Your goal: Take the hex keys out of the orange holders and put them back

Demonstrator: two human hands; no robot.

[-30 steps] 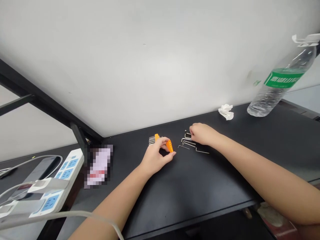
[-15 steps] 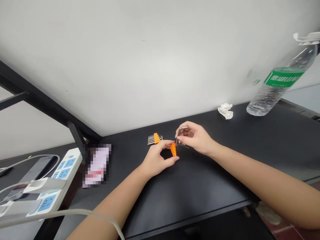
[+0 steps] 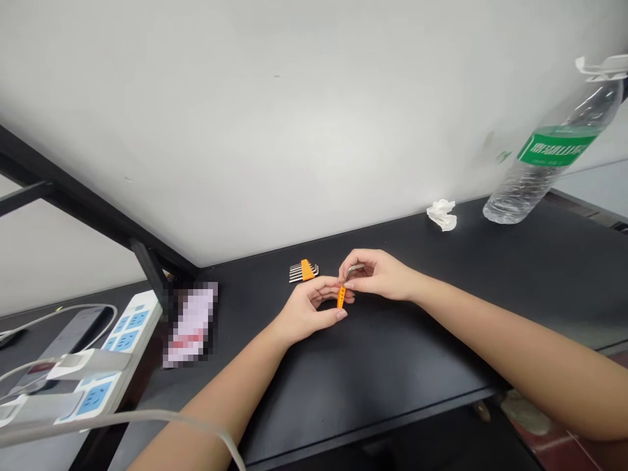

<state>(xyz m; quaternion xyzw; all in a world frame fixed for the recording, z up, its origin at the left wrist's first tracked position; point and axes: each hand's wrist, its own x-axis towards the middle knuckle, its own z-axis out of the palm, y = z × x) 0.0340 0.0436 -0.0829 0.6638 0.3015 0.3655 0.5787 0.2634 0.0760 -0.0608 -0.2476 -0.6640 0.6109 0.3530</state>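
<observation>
head: left hand (image 3: 307, 313), one orange holder (image 3: 341, 298); right hand (image 3: 383, 275), one hex key (image 3: 354, 267).

A smooth black tabletop (image 3: 392, 366) stretches before me, twelve o'clock at its far edge. From its middle, I see an orange plastic holder (image 3: 307, 269) filled with L-shaped metal hex keys (image 3: 295, 273) lying at ten o'clock. A pale pink, flat item (image 3: 192, 324), blurred by pixels, rests at nine. At one sits a crumpled white tissue (image 3: 442, 215); between one and two stands a clear plastic green-labelled bottle (image 3: 523, 186).
</observation>
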